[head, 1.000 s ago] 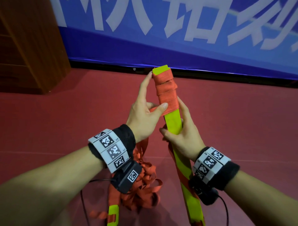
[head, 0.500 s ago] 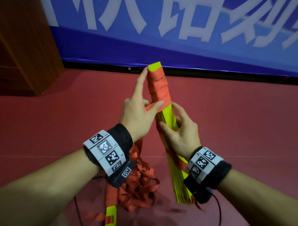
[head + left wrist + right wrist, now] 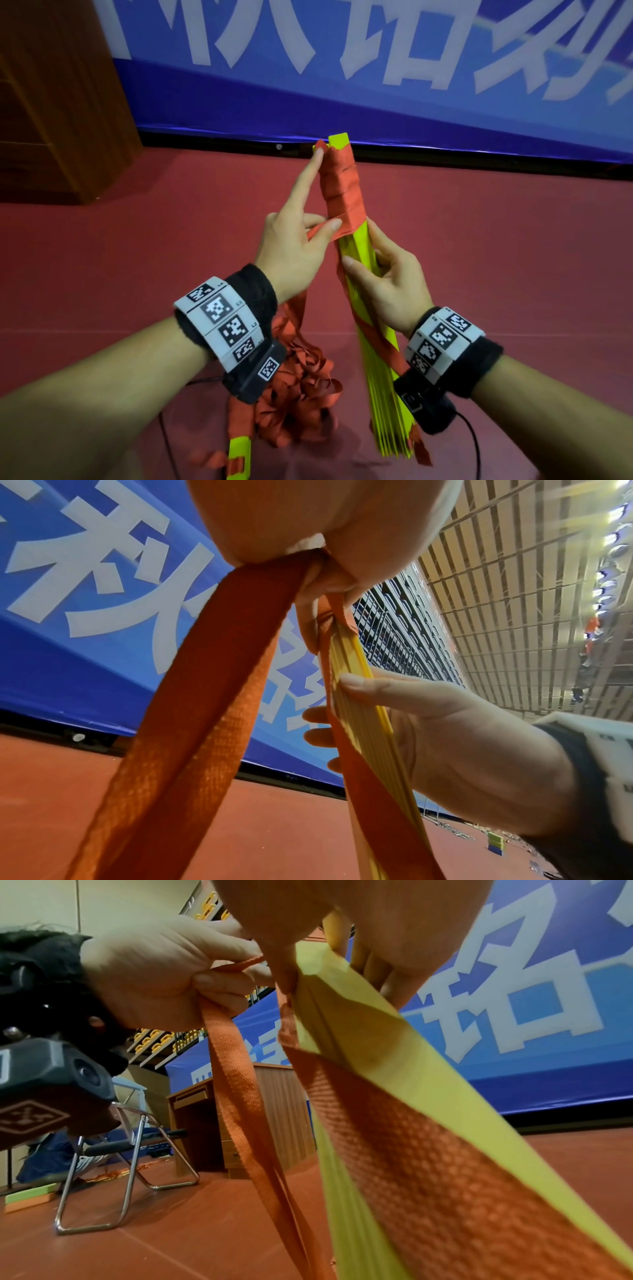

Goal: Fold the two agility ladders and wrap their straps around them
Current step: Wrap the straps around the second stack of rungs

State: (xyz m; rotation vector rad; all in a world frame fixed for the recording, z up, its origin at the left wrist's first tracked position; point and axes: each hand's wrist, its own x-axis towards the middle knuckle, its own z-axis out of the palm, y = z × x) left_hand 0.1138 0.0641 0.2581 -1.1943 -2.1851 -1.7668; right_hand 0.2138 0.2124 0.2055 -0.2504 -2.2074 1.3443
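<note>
A stack of yellow ladder rungs stands upright in front of me, its upper part wound in orange strap. My right hand grips the stack just below the winding; in the left wrist view the right hand has its thumb across the rung edges. My left hand pinches the free strap between thumb and curled fingers, with the index finger stretched up along the winding. The loose strap hangs down to a tangled orange heap on the floor, where another yellow rung pokes out.
The floor is red. A blue banner runs along the wall ahead. A wooden cabinet stands at the left. The right wrist view shows a folding chair, a wooden desk and a green and orange block.
The rung stack has turned from broadside to edge-on and swung more upright. My left hand has drawn the strap round its lower winding, and my right hand has shifted its grip.
</note>
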